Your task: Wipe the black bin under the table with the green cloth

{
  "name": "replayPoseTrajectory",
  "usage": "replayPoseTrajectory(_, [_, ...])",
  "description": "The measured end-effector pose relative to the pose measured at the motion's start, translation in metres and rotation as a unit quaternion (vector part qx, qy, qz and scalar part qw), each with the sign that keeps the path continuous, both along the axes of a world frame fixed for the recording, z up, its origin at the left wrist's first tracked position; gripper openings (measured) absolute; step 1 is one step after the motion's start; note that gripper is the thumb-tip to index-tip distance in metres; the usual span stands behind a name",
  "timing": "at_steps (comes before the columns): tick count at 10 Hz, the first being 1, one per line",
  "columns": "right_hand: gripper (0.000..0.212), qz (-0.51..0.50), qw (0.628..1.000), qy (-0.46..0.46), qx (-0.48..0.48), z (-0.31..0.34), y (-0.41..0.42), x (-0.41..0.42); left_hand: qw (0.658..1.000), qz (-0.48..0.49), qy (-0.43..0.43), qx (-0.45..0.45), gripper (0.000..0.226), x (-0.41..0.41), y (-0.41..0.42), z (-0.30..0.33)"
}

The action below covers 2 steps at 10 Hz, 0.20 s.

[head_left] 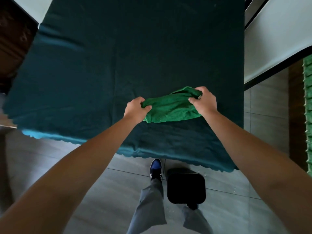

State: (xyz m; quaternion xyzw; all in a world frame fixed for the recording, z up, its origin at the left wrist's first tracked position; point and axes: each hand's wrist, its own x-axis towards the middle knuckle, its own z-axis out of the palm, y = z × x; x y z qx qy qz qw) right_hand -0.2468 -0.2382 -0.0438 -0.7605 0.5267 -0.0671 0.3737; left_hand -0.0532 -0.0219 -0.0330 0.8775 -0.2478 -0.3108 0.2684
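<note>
A dark-covered worktop is being stood at; the cloth is being gripped over its near edge by both hands. The bin, on the floor below, is judged unwiped.

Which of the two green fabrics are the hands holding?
The small bright green cloth, bunched between both hands; the dark green tablecloth lies flat over the table.

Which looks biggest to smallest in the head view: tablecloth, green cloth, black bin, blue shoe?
1. tablecloth
2. green cloth and black bin: look about alike; the cloth is bunched and nearer, so unranked
3. blue shoe
</note>
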Motion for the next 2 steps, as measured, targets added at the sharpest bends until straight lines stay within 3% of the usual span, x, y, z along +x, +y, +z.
replayPoseTrajectory(1, [0.043,0.006,0.999,0.030,-0.008,0.010,0.006,-0.002,0.999,-0.004,-0.044,0.016,0.047,-0.003,0.002,0.008])
replayPoseTrajectory(2, [0.050,0.017,0.996,0.066,-0.065,0.020,0.009,0.002,0.993,0.021,-0.118,0.016,0.058,0.011,0.000,0.024])
